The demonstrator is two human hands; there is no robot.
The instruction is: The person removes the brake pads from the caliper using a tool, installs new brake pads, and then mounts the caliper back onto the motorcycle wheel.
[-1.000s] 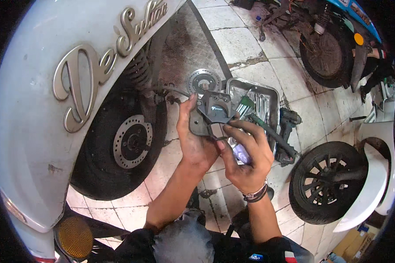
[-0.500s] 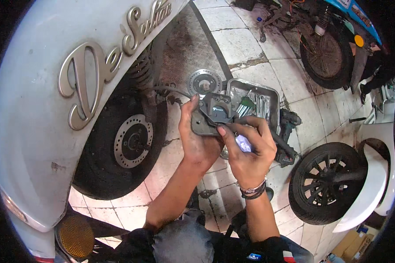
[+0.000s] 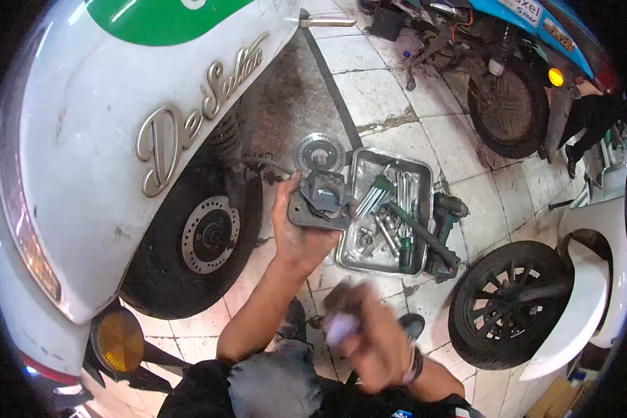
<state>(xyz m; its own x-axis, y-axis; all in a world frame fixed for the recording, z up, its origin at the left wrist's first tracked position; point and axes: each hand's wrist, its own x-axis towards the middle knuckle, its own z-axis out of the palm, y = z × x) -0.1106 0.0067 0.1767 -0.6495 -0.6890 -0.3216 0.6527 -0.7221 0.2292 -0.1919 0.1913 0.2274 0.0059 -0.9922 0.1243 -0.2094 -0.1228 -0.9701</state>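
My left hand (image 3: 301,240) holds up a dark brake caliper (image 3: 325,191), its palm and fingers beneath and the thumb along the left edge. A flat, dark plate-like part with holes sits at the caliper's lower side. A black hose (image 3: 263,161) runs from the scooter's side toward the caliper. Nearer my body, my right hand (image 3: 377,348) is smeared by motion and apart from the caliper. A small pale purple thing (image 3: 341,329) shows in its curled grip, too blurred to name. Behind the caliper a loose brake disc (image 3: 319,152) lies on the floor.
A white scooter (image 3: 83,125) with its wheel and fitted disc (image 3: 211,235) stands at left. Beside the caliper, a metal tray (image 3: 397,155) holds sockets and hex keys. A cordless power tool (image 3: 447,233) lies right of it. Other two-wheelers with wheels (image 3: 512,303) stand at right.
My right hand has left the caliper and swung down toward my body, taking the pale thing along. My left hand still holds the caliper. The view has shifted, showing more of the tray.
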